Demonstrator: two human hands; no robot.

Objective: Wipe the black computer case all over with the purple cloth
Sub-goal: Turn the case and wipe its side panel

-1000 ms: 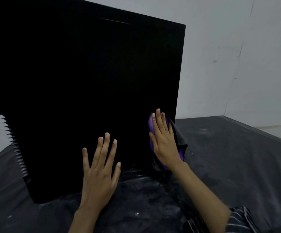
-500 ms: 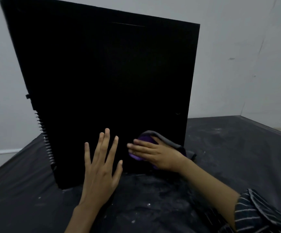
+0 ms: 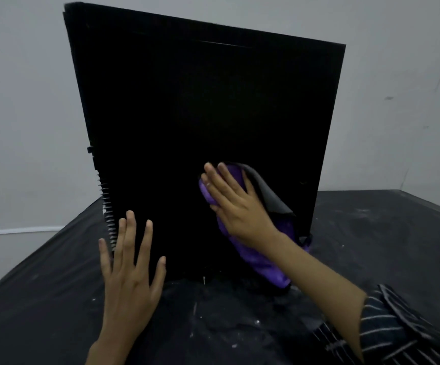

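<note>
Upright on the dark sheet (image 3: 55,299) stands the black computer case (image 3: 200,127). At its near side panel, the right hand (image 3: 236,204) presses the purple cloth (image 3: 261,259) flat with straight fingers. Lower left, the left hand (image 3: 129,280) rests spread against the panel, holding nothing.
</note>
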